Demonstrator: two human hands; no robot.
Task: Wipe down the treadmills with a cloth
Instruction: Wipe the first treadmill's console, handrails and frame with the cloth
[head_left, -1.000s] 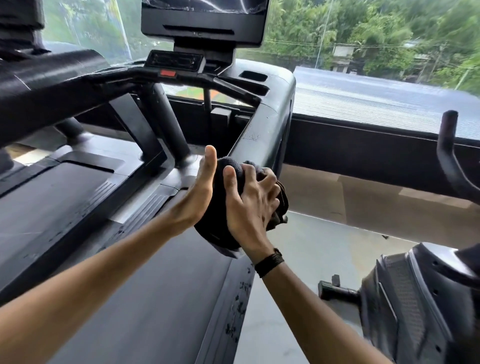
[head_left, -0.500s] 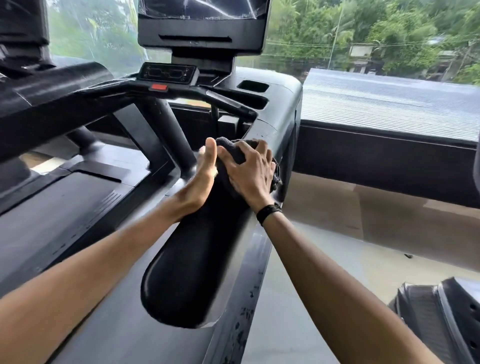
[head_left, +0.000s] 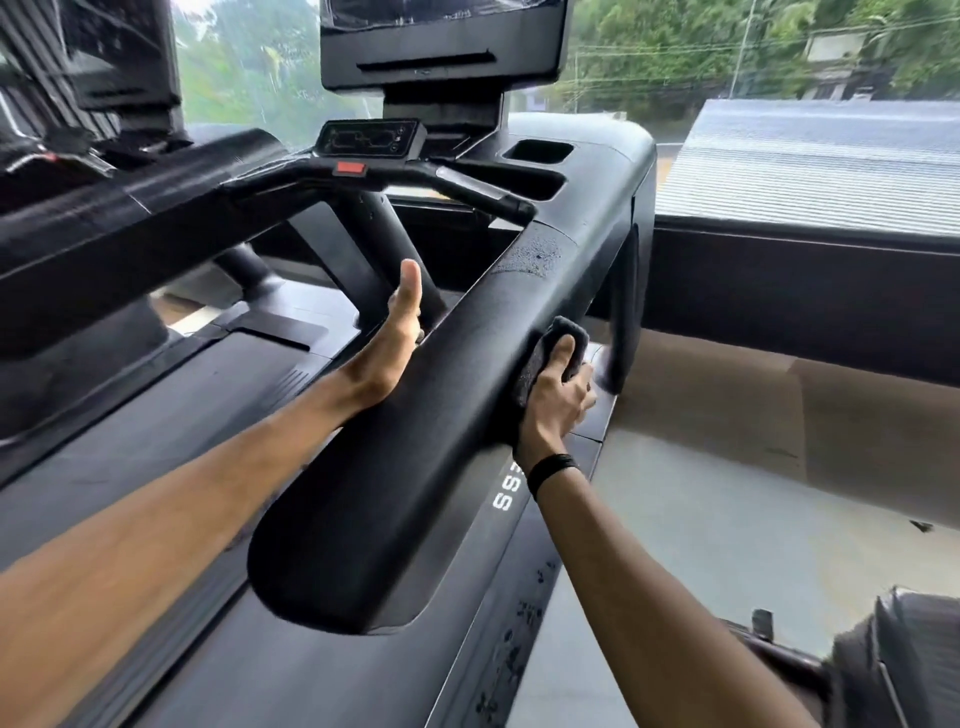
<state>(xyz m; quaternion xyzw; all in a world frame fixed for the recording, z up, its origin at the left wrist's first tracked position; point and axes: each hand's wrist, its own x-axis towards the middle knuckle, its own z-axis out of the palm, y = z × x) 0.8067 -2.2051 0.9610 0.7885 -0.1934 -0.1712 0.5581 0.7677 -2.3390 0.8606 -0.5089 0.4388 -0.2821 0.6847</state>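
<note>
From my remote seat I saw the right grip (head_left: 558, 400) curled round a dark cloth (head_left: 553, 345), thumb laid up over it and the other fingers wrapped behind, pressing the cloth against the outer right flank of the treadmill's padded handrail (head_left: 415, 457). That handrail was a long black bar whose long axis ran from its rounded end, near and to the left of the right grip, away and up to the right, where it merged into the console (head_left: 587, 171) far beyond the grip. The cloth sat bunched just above the knuckles, touching the rail partway along its length. The left grip (head_left: 387, 348) lay on the opposite, inner side of the same rail, holding nothing: I saw a flat palm against the bar with the thumb pointing straight up; the other fingers were hidden behind the rail. A dark band (head_left: 550, 470) circled the right wrist just below the right grip. Beyond both grips, a small control panel (head_left: 370, 139) with a red button (head_left: 351, 168) stood under the black screen (head_left: 441, 44). The treadmill belt (head_left: 322, 675) stretched beneath the arms.
</note>
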